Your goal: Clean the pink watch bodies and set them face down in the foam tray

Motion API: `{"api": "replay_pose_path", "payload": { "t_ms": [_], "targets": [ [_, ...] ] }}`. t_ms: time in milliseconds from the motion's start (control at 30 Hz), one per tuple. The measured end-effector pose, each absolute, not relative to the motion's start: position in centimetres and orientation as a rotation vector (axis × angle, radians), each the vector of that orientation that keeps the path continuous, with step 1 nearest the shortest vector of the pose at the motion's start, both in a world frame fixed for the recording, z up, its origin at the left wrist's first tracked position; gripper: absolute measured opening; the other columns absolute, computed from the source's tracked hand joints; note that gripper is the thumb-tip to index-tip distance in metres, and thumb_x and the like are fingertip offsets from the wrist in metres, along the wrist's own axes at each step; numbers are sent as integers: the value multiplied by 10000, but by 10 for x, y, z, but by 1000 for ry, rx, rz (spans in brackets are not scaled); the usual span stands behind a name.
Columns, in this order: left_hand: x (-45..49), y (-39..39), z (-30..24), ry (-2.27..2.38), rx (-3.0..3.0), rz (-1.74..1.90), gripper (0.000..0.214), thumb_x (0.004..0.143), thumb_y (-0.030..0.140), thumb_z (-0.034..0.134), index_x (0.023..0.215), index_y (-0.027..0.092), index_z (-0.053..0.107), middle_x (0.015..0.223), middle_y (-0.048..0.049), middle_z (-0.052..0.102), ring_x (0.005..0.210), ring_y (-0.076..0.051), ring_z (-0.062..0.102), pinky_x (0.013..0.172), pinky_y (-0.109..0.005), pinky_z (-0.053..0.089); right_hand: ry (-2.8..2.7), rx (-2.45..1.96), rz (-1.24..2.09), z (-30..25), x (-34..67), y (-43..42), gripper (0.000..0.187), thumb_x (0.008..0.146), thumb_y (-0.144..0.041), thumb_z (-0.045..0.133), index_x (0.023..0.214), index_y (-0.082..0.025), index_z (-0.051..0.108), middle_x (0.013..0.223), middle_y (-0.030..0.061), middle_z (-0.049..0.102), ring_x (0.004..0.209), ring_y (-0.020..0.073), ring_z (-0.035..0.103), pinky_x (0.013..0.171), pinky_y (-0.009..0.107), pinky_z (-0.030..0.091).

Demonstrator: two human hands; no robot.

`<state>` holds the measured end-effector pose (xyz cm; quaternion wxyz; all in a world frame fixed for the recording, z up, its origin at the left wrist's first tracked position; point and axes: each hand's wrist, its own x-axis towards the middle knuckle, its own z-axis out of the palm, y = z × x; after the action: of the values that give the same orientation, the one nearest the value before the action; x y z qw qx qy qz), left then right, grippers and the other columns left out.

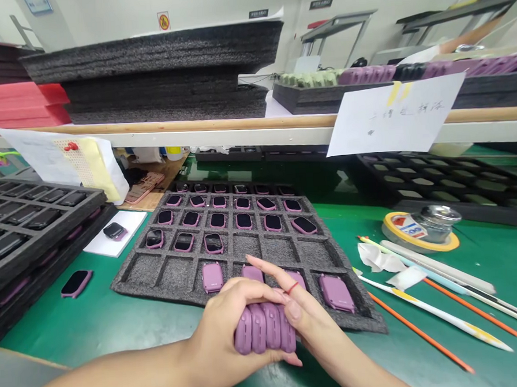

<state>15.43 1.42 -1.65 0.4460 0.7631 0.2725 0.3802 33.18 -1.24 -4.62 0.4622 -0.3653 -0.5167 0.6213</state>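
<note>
My left hand [224, 328] is wrapped round a row of several purple watch cases [259, 329], standing on edge side by side. My right hand [305, 306] lies against the right end of this row. Its thumb touches there, and one finger with a red ring stretches forward over the tray; its other fingers are hidden. Just beyond both hands is a black foam tray [143, 271]. Purple watch cases lie face down in its front row, among them one [336, 293] at the right. Purple-framed watches with dark screens [213, 243] fill many pockets farther back.
At the left stand stacked foam trays of dark watches [38, 219], near a loose watch [76, 284] and another on white paper [114, 231]. Swabs and sticks [438, 311], tape [445, 241] and a glass bottle [439, 221] lie right. A shelf edge [238, 134] crosses above.
</note>
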Motion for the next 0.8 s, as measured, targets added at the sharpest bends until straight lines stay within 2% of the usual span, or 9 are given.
{"api": "replay_pose_path", "payload": {
  "t_ms": [133,200,333,433,500,567,633,700,800],
  "targets": [
    [154,14,-17,601,1907,969,478,758,310,862,1148,233,598,1135,-59,730,1101,-233,675,1060,-359,451,-1285,-820,1495,-42,330,-12,878,788,-713,686,1495,-287,388,1394,135,615,1315,321,581,868,398,620],
    [154,14,-19,580,1923,969,451,794,301,833,1163,237,582,1151,-62,723,1123,-231,665,1067,-362,448,-1298,-826,1528,-37,329,-12,941,750,-712,724,1501,-285,349,1345,143,647,1230,314,649,854,401,628],
    [153,16,-26,474,1982,979,453,908,443,688,1281,242,524,1265,-111,655,1255,-267,585,1112,-410,421,-1311,-949,1466,-30,325,-16,1146,620,-662,849,1526,-250,281,1234,142,700,1055,286,736,888,409,623],
    [151,17,-33,453,2076,975,564,953,549,561,1427,273,431,1452,-145,485,1422,-296,411,1184,-454,344,-1413,-970,1253,-30,323,-18,1150,635,-487,915,1551,-282,250,1196,103,720,1081,266,727,921,388,615],
    [150,16,-36,494,2126,958,583,977,444,565,1498,322,332,1550,-133,351,1501,-298,276,1220,-483,283,-1491,-969,1059,-31,323,-19,1120,676,-393,908,1570,-310,238,1157,76,735,1073,254,727,957,392,600],
    [151,13,-34,546,2099,933,765,910,310,683,1523,374,231,1602,-111,263,1539,-311,180,1239,-532,226,-1560,-965,888,-31,325,-19,1105,716,-331,885,1590,-325,209,1103,53,745,1021,241,738,965,391,598],
    [153,11,-29,596,1874,822,1062,764,260,840,1535,399,123,1609,-123,258,1524,-338,231,1220,-567,252,-1615,-958,753,-31,327,-20,1105,746,-281,861,1605,-328,167,1067,38,747,1006,238,741,967,388,600],
    [155,11,-21,609,1508,663,1233,620,284,943,1537,356,123,1544,-167,370,1422,-358,425,1159,-570,356,-1673,-954,646,-31,329,-20,1055,771,-256,839,1601,-339,193,1163,57,727,1091,254,722,993,388,594],
    [158,15,-11,561,1181,562,857,651,293,923,1370,212,464,1298,-151,608,1213,-325,617,1046,-501,481,-1758,-900,576,-32,330,-18,939,828,-291,798,1586,-330,247,1394,106,621,1187,290,682,1050,429,570]
  ]
}}
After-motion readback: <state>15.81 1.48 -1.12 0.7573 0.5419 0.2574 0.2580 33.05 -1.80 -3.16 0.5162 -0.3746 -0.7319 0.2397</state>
